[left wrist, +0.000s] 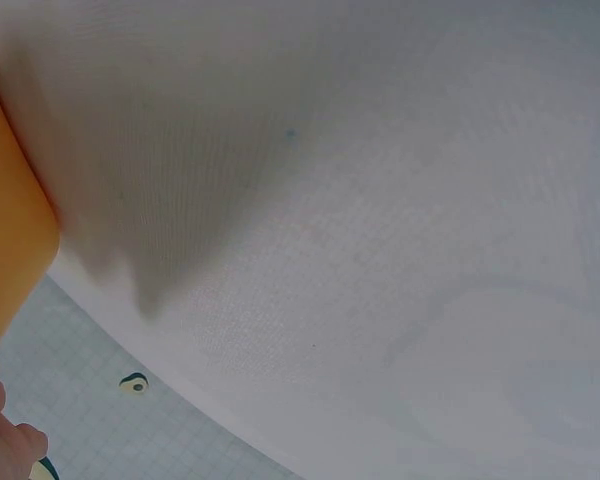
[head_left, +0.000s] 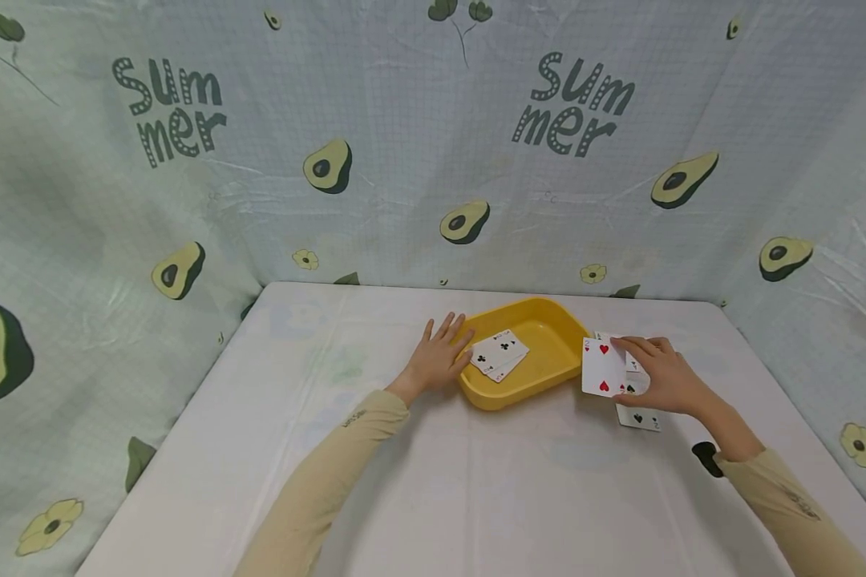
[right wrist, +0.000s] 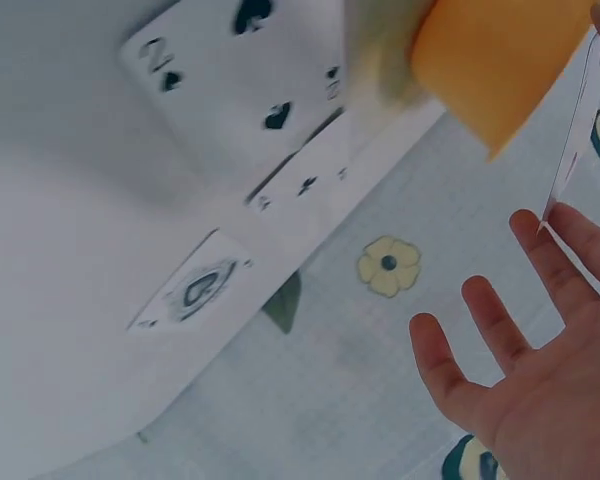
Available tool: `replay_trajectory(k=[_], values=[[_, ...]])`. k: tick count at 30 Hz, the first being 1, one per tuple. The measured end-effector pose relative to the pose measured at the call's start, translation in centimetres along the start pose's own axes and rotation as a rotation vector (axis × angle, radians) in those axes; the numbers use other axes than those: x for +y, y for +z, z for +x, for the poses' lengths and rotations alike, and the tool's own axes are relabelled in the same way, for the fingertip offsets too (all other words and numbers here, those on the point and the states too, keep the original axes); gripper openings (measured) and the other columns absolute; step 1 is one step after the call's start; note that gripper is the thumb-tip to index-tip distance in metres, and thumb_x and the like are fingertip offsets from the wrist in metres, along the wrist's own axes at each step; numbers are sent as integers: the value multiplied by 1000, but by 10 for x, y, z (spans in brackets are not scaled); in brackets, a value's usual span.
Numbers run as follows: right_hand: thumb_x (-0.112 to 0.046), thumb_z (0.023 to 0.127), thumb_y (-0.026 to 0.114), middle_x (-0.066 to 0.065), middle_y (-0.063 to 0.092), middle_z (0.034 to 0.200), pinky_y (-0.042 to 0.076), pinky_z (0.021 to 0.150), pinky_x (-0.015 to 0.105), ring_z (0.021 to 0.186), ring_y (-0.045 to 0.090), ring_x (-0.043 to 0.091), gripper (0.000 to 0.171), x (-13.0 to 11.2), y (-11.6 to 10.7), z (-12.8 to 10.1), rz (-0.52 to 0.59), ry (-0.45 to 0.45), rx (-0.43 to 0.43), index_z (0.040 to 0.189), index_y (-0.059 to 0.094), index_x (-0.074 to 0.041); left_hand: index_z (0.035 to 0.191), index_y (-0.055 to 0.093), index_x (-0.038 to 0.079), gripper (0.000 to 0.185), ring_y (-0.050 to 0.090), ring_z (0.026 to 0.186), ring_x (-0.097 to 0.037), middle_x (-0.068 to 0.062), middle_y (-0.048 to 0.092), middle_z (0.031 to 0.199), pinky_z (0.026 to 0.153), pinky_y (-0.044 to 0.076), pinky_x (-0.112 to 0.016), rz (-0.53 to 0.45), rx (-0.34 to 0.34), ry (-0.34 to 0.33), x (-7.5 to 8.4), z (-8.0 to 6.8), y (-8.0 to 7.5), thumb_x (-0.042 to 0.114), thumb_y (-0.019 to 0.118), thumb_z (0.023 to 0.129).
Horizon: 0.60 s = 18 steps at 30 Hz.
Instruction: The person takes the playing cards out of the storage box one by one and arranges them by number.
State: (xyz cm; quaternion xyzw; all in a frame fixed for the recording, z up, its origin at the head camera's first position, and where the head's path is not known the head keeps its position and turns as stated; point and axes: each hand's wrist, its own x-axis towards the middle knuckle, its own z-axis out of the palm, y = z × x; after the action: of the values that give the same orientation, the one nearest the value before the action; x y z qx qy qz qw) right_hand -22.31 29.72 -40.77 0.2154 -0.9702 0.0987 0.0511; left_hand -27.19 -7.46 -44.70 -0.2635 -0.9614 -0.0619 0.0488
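Left hand [head_left: 436,353], fingers spread, touches the tray [head_left: 501,398] while the right hand [head_left: 667,378] pinches a card [head_left: 603,369] just beside it, seemingly a carrying step, so the next move likely calls for a steady grip

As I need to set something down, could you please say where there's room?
The table is free between the sleeves and left of the left hand; it's crowded right of the tray, with cards under the right hand.
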Motion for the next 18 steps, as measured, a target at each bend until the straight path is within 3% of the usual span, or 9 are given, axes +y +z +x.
replay_trajectory(k=[5,18], values=[[-49,62,74,18,39,132,34,82,63,110,31,38,90,14,-1,-15,-19,32,-24,133,36,-12,141,28,17,49,8,140,-26,-8,15,150,111,9,-50,2,-1,4,0,0,0,37,26,96],[-45,60,77,22,40,129,35,76,64,109,31,41,91,55,-2,-45,-50,69,-64,132,35,-9,141,26,18,49,6,140,-25,-8,14,151,111,10,-50,22,-4,-3,0,1,1,38,24,96]])
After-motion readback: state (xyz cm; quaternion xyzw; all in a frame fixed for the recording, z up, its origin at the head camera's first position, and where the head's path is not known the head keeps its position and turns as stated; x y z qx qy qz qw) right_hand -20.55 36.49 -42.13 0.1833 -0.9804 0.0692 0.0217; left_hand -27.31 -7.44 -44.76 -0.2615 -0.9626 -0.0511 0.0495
